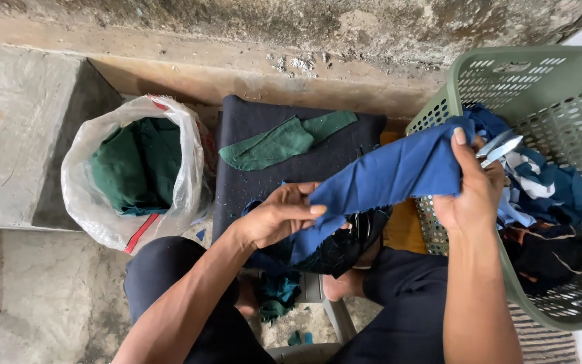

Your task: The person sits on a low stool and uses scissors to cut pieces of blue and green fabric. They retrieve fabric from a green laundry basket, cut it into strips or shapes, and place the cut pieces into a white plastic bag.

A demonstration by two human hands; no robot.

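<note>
Nearest to us, our left hand pinches one end of a blue cloth strip, its grip closed on the fabric just above our lap. The strip runs taut up to our right hand, whose grip is clamped on the other end and on a pair of scissors at once, the blades poking out past the thumb. That shared hold looks risky to us: the blades sit touching the cloth and close to our fingers, so a tug could nick skin or cut the strip where we do not want it. If either grip slackens, the strip could drop onto the scraps at our feet.

Beyond our hands, a green cloth piece lies on the dark padded stool; it could slide off if the strip brushes it. Further left stands the plastic bag of green fabric, and at right the green basket, which a hard pull might tip.
</note>
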